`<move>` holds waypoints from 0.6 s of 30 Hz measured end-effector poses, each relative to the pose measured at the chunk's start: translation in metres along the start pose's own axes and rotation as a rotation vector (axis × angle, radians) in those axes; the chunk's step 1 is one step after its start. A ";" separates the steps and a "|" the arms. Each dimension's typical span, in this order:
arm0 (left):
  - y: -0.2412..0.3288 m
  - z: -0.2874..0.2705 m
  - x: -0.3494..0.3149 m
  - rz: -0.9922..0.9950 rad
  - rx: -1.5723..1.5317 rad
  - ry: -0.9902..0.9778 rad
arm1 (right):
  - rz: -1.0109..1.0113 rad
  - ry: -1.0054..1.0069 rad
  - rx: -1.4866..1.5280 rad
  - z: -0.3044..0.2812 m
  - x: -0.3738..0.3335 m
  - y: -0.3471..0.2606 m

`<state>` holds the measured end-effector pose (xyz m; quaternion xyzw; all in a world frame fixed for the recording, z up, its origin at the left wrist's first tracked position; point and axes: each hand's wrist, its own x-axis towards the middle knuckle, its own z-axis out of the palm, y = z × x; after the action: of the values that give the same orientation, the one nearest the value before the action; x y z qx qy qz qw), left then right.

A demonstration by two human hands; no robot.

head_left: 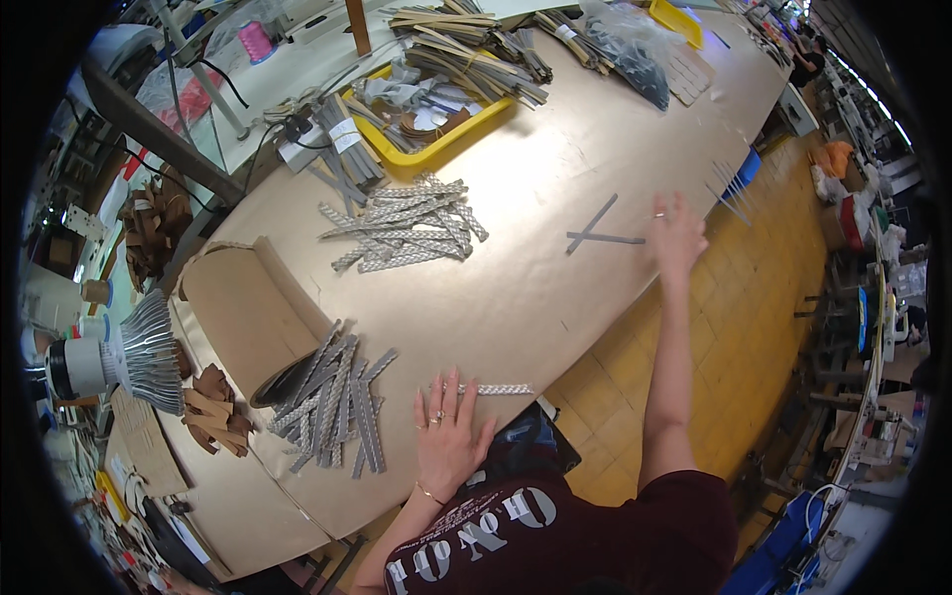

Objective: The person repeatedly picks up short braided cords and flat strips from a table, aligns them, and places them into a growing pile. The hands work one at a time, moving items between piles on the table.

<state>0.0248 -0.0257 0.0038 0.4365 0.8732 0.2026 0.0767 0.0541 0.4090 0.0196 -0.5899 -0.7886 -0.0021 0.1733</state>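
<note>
Head view: left hand (453, 431) over a braided strip (504, 390) by the desk's (446, 317) near edge.
The strip's long axis runs left to right, its right end pointing at that edge; the left fingers lie extended. The right hand (678, 236), blurred, its grip impossible to tell, is just beside two crossed grey strips (585, 236). The desk is smooth, tan; the floor (694, 342) yellow tile.
</note>
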 end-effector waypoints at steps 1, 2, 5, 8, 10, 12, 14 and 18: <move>0.000 0.000 0.000 0.000 0.004 0.001 | 0.017 0.012 -0.030 0.003 0.020 0.019; 0.000 0.000 -0.001 -0.003 0.008 0.001 | 0.001 0.049 -0.056 0.006 0.044 0.042; 0.000 0.001 -0.001 -0.005 0.004 0.002 | 0.018 0.093 -0.105 0.024 0.122 0.113; 0.001 0.001 0.000 -0.012 -0.002 0.000 | 0.148 -0.133 -0.103 0.048 0.168 0.173; 0.002 0.001 0.000 -0.015 -0.001 0.020 | 0.204 -0.198 -0.121 0.060 0.176 0.198; 0.003 0.000 -0.001 -0.027 0.004 0.017 | 0.180 -0.131 -0.080 0.066 0.177 0.209; 0.003 -0.001 -0.002 -0.032 0.001 -0.008 | 0.162 -0.118 -0.050 0.065 0.177 0.213; 0.003 -0.001 -0.001 -0.029 0.040 -0.005 | 0.107 -0.129 -0.010 0.044 0.176 0.201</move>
<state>0.0270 -0.0257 0.0061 0.4258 0.8831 0.1829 0.0732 0.1868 0.6426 -0.0135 -0.6309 -0.7655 0.0412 0.1189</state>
